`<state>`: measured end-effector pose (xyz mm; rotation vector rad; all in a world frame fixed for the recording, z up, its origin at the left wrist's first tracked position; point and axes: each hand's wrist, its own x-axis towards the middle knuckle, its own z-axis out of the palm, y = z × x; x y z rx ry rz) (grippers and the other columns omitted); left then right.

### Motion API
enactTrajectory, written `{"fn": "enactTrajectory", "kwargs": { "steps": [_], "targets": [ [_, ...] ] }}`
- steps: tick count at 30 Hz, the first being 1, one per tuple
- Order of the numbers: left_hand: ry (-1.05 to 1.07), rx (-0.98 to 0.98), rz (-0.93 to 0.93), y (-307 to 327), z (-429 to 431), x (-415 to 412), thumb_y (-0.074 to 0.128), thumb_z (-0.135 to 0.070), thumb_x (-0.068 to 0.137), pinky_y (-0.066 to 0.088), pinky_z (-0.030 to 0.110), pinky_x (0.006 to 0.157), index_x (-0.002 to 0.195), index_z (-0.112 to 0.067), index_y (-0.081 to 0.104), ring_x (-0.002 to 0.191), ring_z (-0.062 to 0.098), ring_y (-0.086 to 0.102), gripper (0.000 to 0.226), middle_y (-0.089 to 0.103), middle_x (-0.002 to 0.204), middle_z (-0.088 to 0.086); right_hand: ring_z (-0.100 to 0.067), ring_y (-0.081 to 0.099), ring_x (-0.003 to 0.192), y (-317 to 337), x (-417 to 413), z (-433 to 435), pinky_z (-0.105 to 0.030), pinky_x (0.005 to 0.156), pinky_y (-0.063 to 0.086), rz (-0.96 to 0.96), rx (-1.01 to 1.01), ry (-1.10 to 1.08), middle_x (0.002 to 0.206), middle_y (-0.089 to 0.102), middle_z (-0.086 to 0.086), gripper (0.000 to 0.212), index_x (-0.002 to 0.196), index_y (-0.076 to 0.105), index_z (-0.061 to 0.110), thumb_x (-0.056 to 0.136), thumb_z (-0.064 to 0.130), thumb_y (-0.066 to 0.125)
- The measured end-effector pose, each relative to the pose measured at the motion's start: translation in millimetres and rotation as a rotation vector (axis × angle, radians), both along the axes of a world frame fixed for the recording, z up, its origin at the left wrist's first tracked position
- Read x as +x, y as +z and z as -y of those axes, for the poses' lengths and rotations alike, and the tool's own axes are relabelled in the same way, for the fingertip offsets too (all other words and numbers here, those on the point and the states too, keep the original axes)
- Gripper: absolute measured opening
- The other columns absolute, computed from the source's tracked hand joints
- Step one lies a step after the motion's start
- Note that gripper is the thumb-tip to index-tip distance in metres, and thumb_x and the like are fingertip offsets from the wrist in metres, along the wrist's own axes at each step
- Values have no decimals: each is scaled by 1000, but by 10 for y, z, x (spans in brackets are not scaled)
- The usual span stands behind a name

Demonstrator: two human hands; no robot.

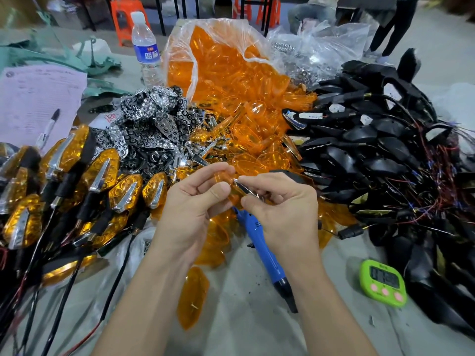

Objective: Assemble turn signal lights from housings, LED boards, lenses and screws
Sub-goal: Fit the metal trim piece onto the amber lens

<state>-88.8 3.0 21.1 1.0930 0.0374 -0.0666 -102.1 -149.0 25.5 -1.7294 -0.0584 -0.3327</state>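
Pinching orange lens point(226, 179), left hand point(191, 201); right hand point(280, 201) holding chrome trim point(245, 188).

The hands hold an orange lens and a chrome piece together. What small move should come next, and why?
Probably seat the chrome trim into the orange lens. The left hand pinches the lens, the right hand pinches the trim with its tip at the lens, and the finished lights at the left carry such a trim. The blue electric screwdriver lies below, unused.
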Motion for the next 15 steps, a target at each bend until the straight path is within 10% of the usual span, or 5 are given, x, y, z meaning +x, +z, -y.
{"fn": "enactTrajectory", "kwargs": {
  "steps": [15],
  "targets": [
    [111,136,26,96,77,-18,60,12,94,58,20,70,108,-13,75,87,8,75,33,81,95,0,-10,73,104,-76,99,-39,-36,92,60,-90,84,-7,99,80,10,41,97,81,39,82,1,83]
  ]
}}
